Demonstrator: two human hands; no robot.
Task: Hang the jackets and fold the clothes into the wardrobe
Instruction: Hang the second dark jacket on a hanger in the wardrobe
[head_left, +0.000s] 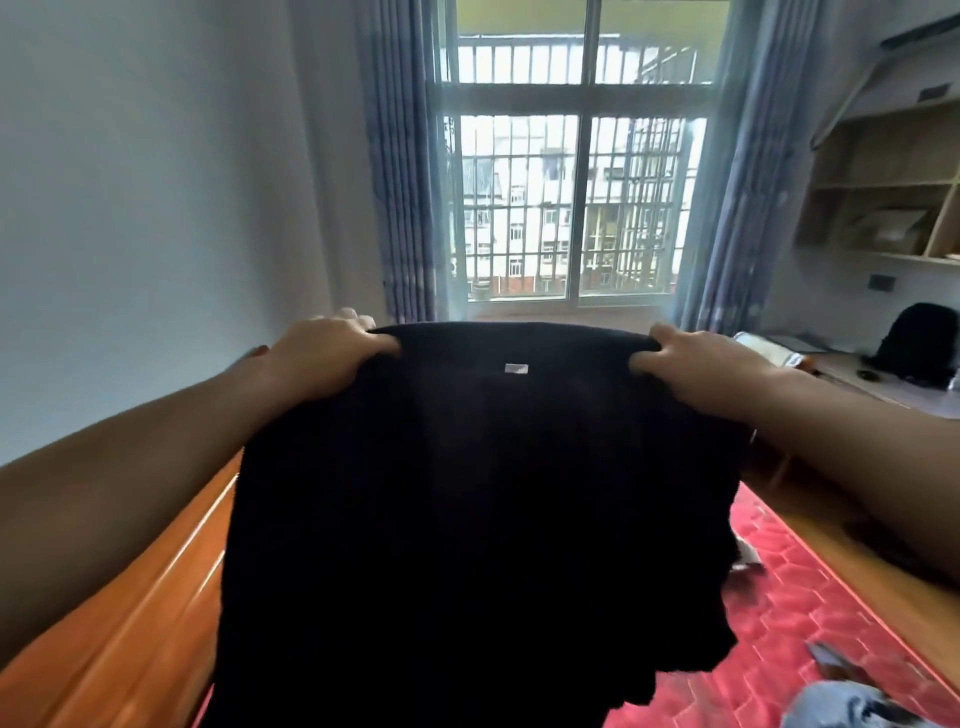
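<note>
Fingers (382, 340) of the left hand (327, 353) are curled over the top edge of a black garment (483, 519). The same edge is gripped at its other end by the right hand (701, 361), with its fingers bent down over the cloth. The garment is held up in the air between the two hands, stretched straight along its top. It is left hanging in front of the person, so that the middle of the view is filled by it. A small pale label (516, 368) is seen just below the top edge, midway between the hands.

To the lower right of the garment, a bed with a red quilted cover (779, 597) is seen, and a grey piece of clothing (852, 706) is laid on it at the bottom right corner. A wooden bed frame (156, 597) is shown at the left, beside a pale wall (156, 208). Beyond the hands, a barred window (576, 208) is framed by blue-grey curtains (400, 182). Open wooden shelves (893, 171) are fixed on the right, and a black bag (917, 343) is set on a desk (852, 376) beneath them.
</note>
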